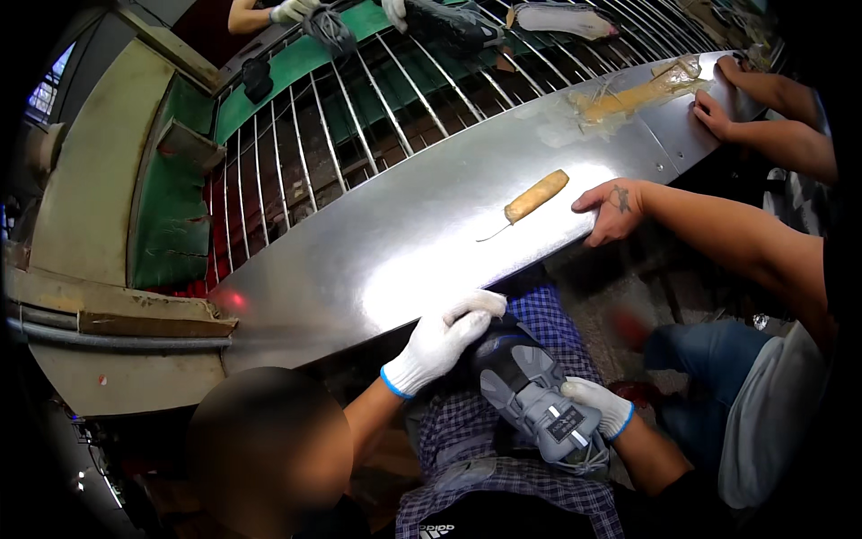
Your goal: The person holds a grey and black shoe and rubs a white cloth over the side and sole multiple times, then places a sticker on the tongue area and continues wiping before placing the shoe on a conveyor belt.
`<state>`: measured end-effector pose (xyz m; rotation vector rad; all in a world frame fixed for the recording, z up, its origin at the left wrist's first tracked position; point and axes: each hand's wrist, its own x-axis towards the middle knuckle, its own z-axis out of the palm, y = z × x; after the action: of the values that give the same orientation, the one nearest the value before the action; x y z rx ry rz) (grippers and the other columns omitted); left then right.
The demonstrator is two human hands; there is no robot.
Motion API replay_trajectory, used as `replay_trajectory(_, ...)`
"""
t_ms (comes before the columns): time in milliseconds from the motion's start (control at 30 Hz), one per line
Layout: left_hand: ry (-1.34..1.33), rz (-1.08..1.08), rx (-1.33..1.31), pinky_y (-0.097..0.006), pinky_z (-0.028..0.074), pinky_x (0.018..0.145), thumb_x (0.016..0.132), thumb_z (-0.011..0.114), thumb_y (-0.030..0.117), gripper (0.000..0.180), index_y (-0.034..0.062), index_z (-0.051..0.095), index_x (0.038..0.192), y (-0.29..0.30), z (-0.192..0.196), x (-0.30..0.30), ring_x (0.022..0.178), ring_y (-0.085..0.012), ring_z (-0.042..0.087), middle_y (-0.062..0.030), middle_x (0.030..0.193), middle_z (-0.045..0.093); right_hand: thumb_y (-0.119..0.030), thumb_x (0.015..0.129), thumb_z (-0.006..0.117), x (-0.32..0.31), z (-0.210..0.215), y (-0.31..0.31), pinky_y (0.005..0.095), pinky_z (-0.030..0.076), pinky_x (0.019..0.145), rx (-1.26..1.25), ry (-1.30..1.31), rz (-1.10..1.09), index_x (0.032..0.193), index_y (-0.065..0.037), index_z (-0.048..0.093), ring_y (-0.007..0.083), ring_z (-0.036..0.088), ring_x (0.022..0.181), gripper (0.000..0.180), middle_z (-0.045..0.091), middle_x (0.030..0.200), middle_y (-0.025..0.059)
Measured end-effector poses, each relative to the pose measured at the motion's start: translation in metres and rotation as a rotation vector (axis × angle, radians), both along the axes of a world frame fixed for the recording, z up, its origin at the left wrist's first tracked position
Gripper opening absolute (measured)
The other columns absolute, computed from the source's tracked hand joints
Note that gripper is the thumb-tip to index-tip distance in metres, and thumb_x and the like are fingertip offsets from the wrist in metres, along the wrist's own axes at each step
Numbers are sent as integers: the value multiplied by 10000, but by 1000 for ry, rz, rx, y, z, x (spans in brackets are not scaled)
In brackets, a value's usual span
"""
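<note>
I hold a grey and black sneaker (528, 382) over my lap, just off the near edge of the metal table. My left hand (440, 346), in a white knitted glove with a blue cuff, is closed on the shoe's dark far end. Gloved the same way, my right hand (600, 406) grips the shoe's side near its grey laces. Part of each hand's fingers is hidden behind the shoe. Beyond the shoe, on the shiny metal table (332, 260), lies a hook tool (537, 198) with a thin curved wire tip and a tan wrapped handle.
A neighbour's bare hand (620, 211) rests on the table edge at right, with another person's hands (714, 115) beyond. Metal rollers (382, 94) run behind the table. Shoes (453, 27) lie there near gloved hands across the line. Tan tape (642, 94) covers part of the tabletop.
</note>
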<state>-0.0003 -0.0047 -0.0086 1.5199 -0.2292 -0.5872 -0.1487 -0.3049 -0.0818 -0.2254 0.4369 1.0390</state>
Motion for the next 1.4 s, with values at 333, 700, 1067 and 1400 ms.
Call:
replay_trajectory(333,26,52,-33,-311,511,970,1139,494,268,374,0,723,1264,8,-6,-4,1102,-138,630,-91,1315,718,-312,1040,709,-1,3,8,450,694,890,-76,-40,38,1451,116,508,344,780,1078,627,702,1286,290)
replay_trajectory(700,84,65,-3,-243,484,805,1124,517,217,318,9,741,1213,8,-7,-1,878,-78,569,-71,1316,727,-588,739,967,21,37,-7,373,531,1092,-177,-601,295,1520,90,474,192,647,1248,1146,661,1418,123)
replay_trajectory(1067,70,-80,-117,-351,501,1034,1054,609,293,334,35,755,1207,23,-2,9,1186,-198,635,-145,1431,676,-438,799,924,-4,10,-13,370,580,1045,-88,-192,99,1544,66,445,229,696,1196,1020,662,1390,155)
replay_trajectory(1400,55,0,-185,-337,510,1031,1101,559,264,314,14,748,1120,12,-15,6,1160,-202,657,-133,1281,732,-356,935,826,-11,-2,-8,360,671,907,-34,-103,62,1491,68,463,221,752,1106,788,688,1313,196)
